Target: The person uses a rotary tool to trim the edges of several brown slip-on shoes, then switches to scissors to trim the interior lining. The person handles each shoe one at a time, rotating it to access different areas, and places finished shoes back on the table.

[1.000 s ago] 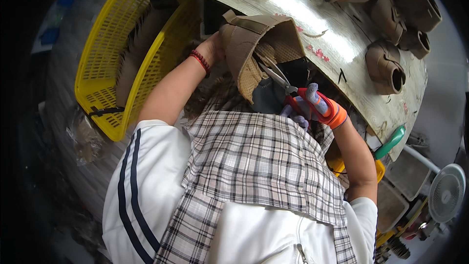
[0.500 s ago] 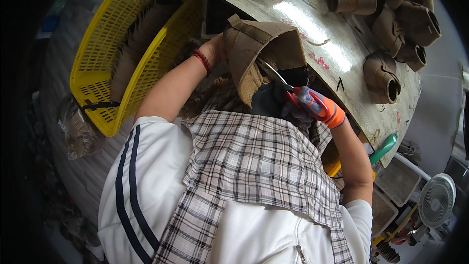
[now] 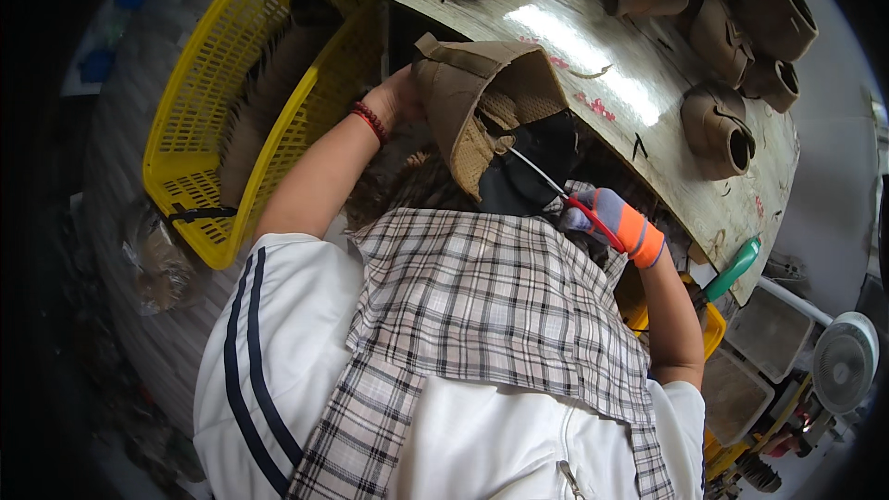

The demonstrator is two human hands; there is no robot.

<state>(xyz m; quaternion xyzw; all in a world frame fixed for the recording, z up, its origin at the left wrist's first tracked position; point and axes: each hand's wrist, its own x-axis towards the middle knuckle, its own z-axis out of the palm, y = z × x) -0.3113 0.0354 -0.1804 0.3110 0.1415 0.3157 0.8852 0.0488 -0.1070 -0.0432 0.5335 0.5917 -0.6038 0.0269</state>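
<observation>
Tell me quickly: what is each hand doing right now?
Left hand: closed on the edge of the brown shoe upper.
Right hand, gloved: closed on the red-handled scissors, blades at the upper.

Yellow basket (image 3: 199, 120), tan shoe upper (image 3: 482, 102), orange-grey glove (image 3: 625, 222), red-handled scissors (image 3: 579, 208), plaid apron (image 3: 491, 315).

My left hand (image 3: 400, 100) is bare, fingers curled in a grip, arm bent and reaching forward. My gloved right hand (image 3: 611, 218) is clenched, wrist turned inward, elbow bent low at my side.
</observation>
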